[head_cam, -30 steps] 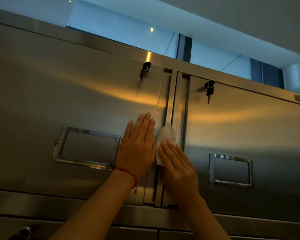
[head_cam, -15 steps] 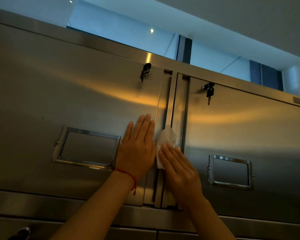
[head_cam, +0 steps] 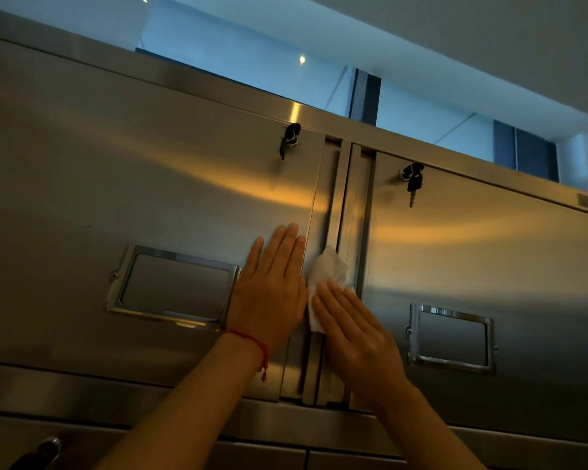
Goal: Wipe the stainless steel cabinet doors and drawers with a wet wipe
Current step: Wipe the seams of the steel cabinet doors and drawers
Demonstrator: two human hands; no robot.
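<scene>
Two stainless steel cabinet doors fill the view: the left door (head_cam: 150, 184) and the right door (head_cam: 482, 259), split by a vertical steel post (head_cam: 343, 184). My left hand (head_cam: 269, 293) lies flat with straight fingers on the left door, beside its right edge. My right hand (head_cam: 353, 330) presses a crumpled white wet wipe (head_cam: 325, 269) with flat fingers against the post and door edges. The wipe's top sticks out above my fingertips; its lower part is hidden under my hand.
Each door has a framed label holder, on the left (head_cam: 174, 286) and on the right (head_cam: 450, 337). Keys hang in the left lock (head_cam: 290, 139) and in the right lock (head_cam: 412, 179). A steel rail (head_cam: 82, 388) runs below the doors, with a dark handle (head_cam: 38, 452) at bottom left.
My right hand and the wipe have slid a little down the gap between the doors. My left hand stays in place on the left door.
</scene>
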